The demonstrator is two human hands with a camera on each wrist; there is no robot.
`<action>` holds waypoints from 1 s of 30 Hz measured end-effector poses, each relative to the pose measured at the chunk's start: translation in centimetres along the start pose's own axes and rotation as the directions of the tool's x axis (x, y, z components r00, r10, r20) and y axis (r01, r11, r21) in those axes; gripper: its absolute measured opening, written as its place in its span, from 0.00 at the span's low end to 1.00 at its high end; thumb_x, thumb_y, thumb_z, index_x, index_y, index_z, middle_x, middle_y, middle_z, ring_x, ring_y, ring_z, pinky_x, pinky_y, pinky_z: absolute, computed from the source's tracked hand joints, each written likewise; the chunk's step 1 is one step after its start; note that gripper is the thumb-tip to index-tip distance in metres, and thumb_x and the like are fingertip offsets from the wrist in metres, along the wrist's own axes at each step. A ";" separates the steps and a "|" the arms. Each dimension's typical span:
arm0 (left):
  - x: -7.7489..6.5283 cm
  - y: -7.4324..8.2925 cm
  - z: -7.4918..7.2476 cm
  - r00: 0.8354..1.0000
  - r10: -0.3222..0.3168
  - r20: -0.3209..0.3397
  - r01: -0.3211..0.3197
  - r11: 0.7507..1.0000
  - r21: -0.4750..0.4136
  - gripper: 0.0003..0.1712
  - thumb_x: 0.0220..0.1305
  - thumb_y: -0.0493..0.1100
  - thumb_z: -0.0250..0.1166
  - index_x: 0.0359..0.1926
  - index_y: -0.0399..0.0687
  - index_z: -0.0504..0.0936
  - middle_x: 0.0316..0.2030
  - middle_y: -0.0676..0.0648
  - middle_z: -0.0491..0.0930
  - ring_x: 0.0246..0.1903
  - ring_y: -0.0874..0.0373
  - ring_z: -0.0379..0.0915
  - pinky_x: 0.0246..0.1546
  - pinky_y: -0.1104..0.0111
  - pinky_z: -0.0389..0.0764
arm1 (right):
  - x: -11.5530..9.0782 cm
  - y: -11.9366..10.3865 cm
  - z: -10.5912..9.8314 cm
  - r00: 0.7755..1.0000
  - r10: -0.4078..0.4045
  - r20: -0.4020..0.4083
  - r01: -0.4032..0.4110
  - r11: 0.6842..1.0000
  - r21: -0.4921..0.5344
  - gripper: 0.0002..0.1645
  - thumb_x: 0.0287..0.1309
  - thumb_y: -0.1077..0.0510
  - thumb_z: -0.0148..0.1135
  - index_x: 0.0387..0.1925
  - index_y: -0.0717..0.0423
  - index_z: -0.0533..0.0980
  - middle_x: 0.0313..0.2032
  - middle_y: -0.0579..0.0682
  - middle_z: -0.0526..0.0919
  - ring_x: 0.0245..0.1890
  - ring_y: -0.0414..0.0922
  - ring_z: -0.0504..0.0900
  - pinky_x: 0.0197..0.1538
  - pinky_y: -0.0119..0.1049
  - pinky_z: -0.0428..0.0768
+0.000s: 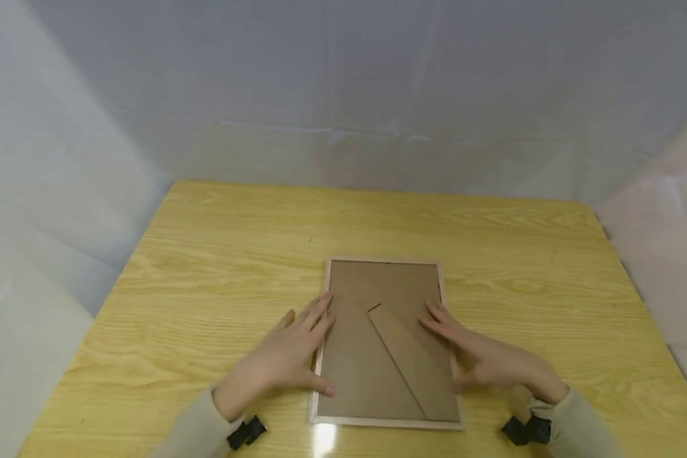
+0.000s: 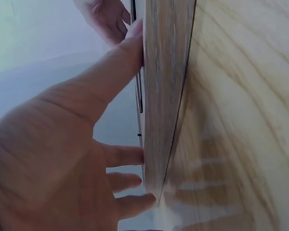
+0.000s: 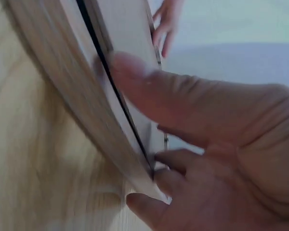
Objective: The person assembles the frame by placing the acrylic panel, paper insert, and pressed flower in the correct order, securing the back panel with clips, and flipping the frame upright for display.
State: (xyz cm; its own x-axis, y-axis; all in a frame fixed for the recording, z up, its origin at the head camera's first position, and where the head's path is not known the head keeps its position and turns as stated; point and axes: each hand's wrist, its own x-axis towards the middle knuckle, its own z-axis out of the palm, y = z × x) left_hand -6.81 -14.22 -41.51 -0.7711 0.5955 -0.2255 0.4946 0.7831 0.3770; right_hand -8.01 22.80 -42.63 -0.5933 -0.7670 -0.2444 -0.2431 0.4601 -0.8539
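A picture frame (image 1: 352,375) with a light wooden rim lies back side up on the table. Its brown backing board carries a slanted easel leg (image 1: 403,362), lying flat against it. My left hand (image 1: 289,353) rests along the frame's left side, fingers spread and fairly straight, tips over the rim. On the opposite side, my right hand (image 1: 486,359) touches the right edge, its fingertips reaching onto the backing. In the left wrist view the thumb lies against the wooden side (image 2: 166,72). The right wrist view shows the thumb on the rim (image 3: 72,72), beside a dark gap.
The wood-grain table (image 1: 217,254) extends around the frame on all sides. Pale sheeting (image 1: 343,83) hangs behind the table and at both sides. A black device (image 1: 246,432) sits at the left wrist, and another black device (image 1: 527,430) at the right.
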 end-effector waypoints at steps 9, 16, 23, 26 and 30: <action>0.2 -1.1 0.5 0.998 -0.042 0.040 0.046 0.993 -0.112 0.85 0.34 0.76 0.74 0.78 0.43 0.33 0.77 0.37 0.29 0.76 0.43 0.27 0.72 0.43 0.38 | -0.3 0.4 -0.2 0.997 -0.072 0.025 0.072 0.997 0.021 0.68 0.47 0.55 0.76 0.78 0.58 0.41 0.76 0.60 0.23 0.73 0.60 0.20 0.65 0.16 0.35; 0.2 -1.0 0.4 0.998 -0.037 0.049 0.043 0.992 -0.123 0.84 0.34 0.75 0.73 0.78 0.42 0.33 0.76 0.36 0.29 0.76 0.42 0.26 0.72 0.43 0.36 | 0.1 -0.4 0.1 1.000 -0.014 0.005 0.014 1.000 -0.005 0.69 0.45 0.53 0.77 0.79 0.55 0.43 0.77 0.57 0.26 0.74 0.59 0.22 0.74 0.42 0.40; 0.3 -0.6 0.4 0.996 -0.052 0.065 0.058 0.994 -0.089 0.83 0.38 0.74 0.74 0.78 0.42 0.32 0.76 0.37 0.28 0.76 0.44 0.25 0.72 0.43 0.37 | 0.2 -0.2 0.1 0.999 -0.037 0.035 0.040 0.997 -0.069 0.68 0.48 0.59 0.76 0.79 0.58 0.40 0.76 0.61 0.23 0.74 0.60 0.20 0.74 0.55 0.37; 0.3 -0.6 0.5 0.996 -0.054 0.065 0.059 0.995 -0.075 0.83 0.38 0.75 0.74 0.78 0.42 0.32 0.76 0.37 0.28 0.76 0.44 0.26 0.72 0.43 0.37 | 0.1 -0.1 0.2 0.997 -0.071 0.036 0.075 0.993 -0.095 0.65 0.54 0.56 0.74 0.78 0.61 0.39 0.76 0.64 0.24 0.74 0.59 0.19 0.73 0.44 0.33; 0.3 -0.6 0.6 0.997 -0.055 0.059 0.058 0.997 -0.060 0.83 0.38 0.76 0.73 0.78 0.42 0.32 0.76 0.37 0.28 0.76 0.44 0.26 0.72 0.43 0.38 | 0.1 -0.4 0.4 0.999 -0.047 0.020 0.050 0.989 -0.137 0.67 0.54 0.45 0.73 0.78 0.60 0.39 0.76 0.63 0.25 0.74 0.61 0.21 0.72 0.62 0.40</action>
State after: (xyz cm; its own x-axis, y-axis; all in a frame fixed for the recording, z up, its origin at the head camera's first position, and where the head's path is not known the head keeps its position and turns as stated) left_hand -7.11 -14.37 -42.33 -0.7718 0.5613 -0.2986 0.4240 0.8044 0.4162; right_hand -7.69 22.35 -42.55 -0.5656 -0.7968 -0.2126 -0.3756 0.4784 -0.7938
